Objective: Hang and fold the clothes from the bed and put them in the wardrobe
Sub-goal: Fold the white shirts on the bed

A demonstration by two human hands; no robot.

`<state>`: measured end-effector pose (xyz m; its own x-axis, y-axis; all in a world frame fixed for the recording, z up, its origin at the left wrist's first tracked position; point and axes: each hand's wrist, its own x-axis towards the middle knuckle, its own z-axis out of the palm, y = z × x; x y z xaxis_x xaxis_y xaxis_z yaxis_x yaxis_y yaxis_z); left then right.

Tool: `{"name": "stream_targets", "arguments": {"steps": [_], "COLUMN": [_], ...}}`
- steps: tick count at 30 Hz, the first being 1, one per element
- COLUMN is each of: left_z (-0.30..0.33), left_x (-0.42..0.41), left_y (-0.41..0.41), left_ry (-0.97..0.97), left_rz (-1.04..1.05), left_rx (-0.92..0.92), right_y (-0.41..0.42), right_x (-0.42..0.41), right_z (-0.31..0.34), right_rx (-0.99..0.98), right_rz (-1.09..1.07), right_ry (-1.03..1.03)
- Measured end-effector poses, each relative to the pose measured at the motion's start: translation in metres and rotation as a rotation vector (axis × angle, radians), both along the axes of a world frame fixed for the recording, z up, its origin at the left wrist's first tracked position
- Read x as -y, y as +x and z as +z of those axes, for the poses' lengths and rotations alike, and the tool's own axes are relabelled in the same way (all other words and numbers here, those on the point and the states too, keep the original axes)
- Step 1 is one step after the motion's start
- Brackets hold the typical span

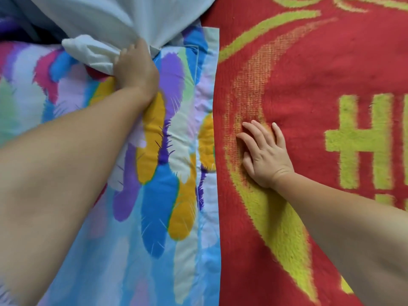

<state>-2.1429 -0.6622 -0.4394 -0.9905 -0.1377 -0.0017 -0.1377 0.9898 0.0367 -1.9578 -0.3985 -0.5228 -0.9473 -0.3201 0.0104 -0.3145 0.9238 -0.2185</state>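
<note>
Gripping a bunched fold of the white garment (97,29) in the upper left of the frame with the left hand (135,69), fingers curled tight into the cloth so that the fabric is gathering into a knot just beside the knuckles and fanning out upward toward the top edge. Lying over the multicoloured feather-print quilt (159,173), which is filling the left and centre of the frame in blue, purple, yellow and white strokes. Reaching in from the lower left along a bare forearm, wrist bent over the quilt.

Pressing flat on the red blanket (287,74) at right of centre with the right hand (265,155), fingers straight and slightly spread, holding nothing, palm down on a curved yellow-green band of the pattern. Running from top to bottom along the right half of the frame, with blocky yellow-green figures at the far right and its left edge overlapping the border of the quilt. Showing a dark blue fabric (19,21) in the top left corner, partly hidden behind the white cloth.
</note>
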Motion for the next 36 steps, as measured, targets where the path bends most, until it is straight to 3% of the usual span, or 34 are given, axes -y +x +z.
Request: {"name": "stream_targets", "arguments": {"steps": [8, 12, 15, 21, 26, 28, 30, 33, 36], "left_z": [-0.015, -0.009, 0.025, 0.144, 0.266, 0.310, 0.346, 0.374, 0.375], "left_x": [-0.047, -0.073, -0.092, -0.110, -0.127, -0.130, -0.130, -0.132, -0.153], "left_y": [0.131, 0.221, 0.274, 0.300, 0.285, 0.276, 0.265, 0.260, 0.278], "left_ry": [0.028, 0.224, 0.397, 0.626, 0.832, 0.952, 1.143, 1.474, 1.404], "left_rz": [-0.176, -0.144, -0.165, -0.308, -0.312, -0.260, -0.156, -0.012, -0.084], "left_rx": [0.026, 0.185, 0.275, -0.041, -0.321, -0.353, -0.293, 0.018, 0.353], "right_y": [-0.006, 0.013, 0.048, 0.060, 0.048, 0.045, 0.041, 0.047, 0.056], "right_x": [0.002, 0.015, 0.024, 0.004, -0.021, -0.030, -0.040, -0.061, -0.086], "right_z": [0.001, 0.019, 0.066, 0.210, 0.355, 0.410, 0.463, 0.522, 0.568], "right_rx": [0.053, 0.325, 0.484, 0.333, 0.262, 0.206, 0.166, 0.104, 0.041], "right_rz": [-0.007, -0.067, 0.047, 0.222, 0.112, 0.136, 0.110, -0.009, -0.120], "right_ry": [0.004, -0.019, -0.132, -0.325, -0.349, -0.368, -0.407, -0.540, -0.706]}}
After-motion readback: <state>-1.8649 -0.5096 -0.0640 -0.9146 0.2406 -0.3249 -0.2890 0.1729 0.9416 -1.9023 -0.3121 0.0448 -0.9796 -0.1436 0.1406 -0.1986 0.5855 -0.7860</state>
